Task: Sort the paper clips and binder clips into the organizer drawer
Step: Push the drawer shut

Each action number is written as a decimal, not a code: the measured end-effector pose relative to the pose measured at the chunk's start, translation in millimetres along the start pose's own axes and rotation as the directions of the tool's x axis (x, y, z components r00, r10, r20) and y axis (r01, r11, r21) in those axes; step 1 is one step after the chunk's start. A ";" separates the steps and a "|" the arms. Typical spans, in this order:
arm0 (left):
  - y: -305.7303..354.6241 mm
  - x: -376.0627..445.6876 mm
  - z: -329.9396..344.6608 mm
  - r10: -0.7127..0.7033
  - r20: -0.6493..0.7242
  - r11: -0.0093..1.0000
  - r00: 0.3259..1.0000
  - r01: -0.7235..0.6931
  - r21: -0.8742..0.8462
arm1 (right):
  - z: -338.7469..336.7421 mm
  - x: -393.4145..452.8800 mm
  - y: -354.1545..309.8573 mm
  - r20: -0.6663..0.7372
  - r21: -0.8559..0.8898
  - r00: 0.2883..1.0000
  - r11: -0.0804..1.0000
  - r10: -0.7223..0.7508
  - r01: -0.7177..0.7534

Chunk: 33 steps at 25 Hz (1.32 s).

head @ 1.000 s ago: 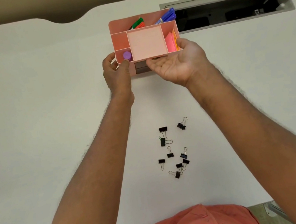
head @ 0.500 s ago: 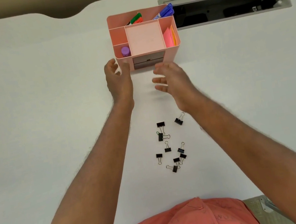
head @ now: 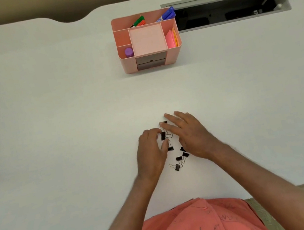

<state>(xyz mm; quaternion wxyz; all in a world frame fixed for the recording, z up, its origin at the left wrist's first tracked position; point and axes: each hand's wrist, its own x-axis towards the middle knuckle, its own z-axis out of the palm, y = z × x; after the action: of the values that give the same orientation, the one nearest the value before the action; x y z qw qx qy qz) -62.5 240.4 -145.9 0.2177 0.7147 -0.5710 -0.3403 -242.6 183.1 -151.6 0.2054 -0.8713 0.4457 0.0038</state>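
Binder clips (head: 174, 151) are lying scattered on the white bench (head: 60, 129), near its front edge and well apart from the pink organizer (head: 174, 55) at the far side. I am seeing only black binder clips with wire handles; I am not making out any plain paper clips at this size. I am reading both drawers (head: 150, 61) in the organizer's front face as closed.

I am positioning the left hand (head: 151, 152) over the left part of the cluster, with its fingers curled and narrowed around one clip (head: 163, 136); whether the pinch is complete I cannot tell. I am holding the right hand (head: 190, 134) flat and spread over the right part of the cluster, palm down, gripping nothing visible; it is hiding part of the group.

I am judging these clips to be light, rigid and small, with loose wire handles that are likely to swing and to hook into a neighbouring clip. I am treating the black body as the best place to grip, thumb and forefinger across its flat sides; a wire loop offers an easier pickup but a less steady one. Raking several together into a cupped palm looks workable. I am judging that a drawer needs opening before any clip can be deposited.
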 end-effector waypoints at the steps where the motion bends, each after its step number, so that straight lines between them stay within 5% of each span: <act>1: 0.7 -4.0 2.5 0.007 0.008 0.999 1.000 -0.007 0.036 | 1.7 -0.8 -1.1 0.004 -0.015 1.000 1.000 0.008 -0.008; 12: -2.7 -7.3 -1.9 0.091 0.029 0.984 0.995 -0.094 0.152 | 3.0 -18.1 -12.6 -0.218 0.213 0.953 0.964 0.208 -0.162; 17: -5.5 -5.7 -3.4 0.023 0.072 0.993 0.997 -0.031 0.117 | 2.1 -0.1 -28.6 -0.287 0.087 0.935 0.977 0.210 -0.193; 23: 2.2 18.9 -24.5 -0.179 0.026 0.971 0.984 0.181 -0.156 | -5.1 24.9 -40.7 -0.133 0.005 0.903 0.912 0.408 -0.411; 25: 8.4 39.3 -38.5 -0.254 -0.028 0.941 0.967 0.240 -0.238 | -12.8 31.6 -39.4 -0.054 0.194 0.896 0.885 0.440 -0.423; 27: 17.2 68.9 -54.1 -0.301 -0.093 0.901 0.949 0.251 -0.353 | -30.8 44.0 -35.0 0.082 0.650 0.845 0.614 0.528 -0.447; 29: 28.4 104.4 -68.9 -0.348 -0.154 0.839 0.925 0.233 -0.492 | -51.9 62.7 -28.0 0.234 0.920 0.785 0.131 0.574 -0.370; 31: 37.1 142.1 -80.1 -0.401 -0.192 0.771 0.896 0.216 -0.599 | -71.5 85.0 -20.7 0.321 0.945 0.762 -0.244 0.562 -0.218; 33: 43.9 175.9 -87.4 -0.449 -0.176 0.709 0.876 0.230 -0.667 | -89.4 109.8 -13.2 0.381 0.865 0.756 -0.494 0.532 -0.088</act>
<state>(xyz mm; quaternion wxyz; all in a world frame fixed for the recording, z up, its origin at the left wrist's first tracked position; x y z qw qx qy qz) -7.2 52.9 -98.2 0.4664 0.7403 -0.2369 -0.4224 -181.9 72.5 -85.9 0.7357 -0.1138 0.5265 -0.4107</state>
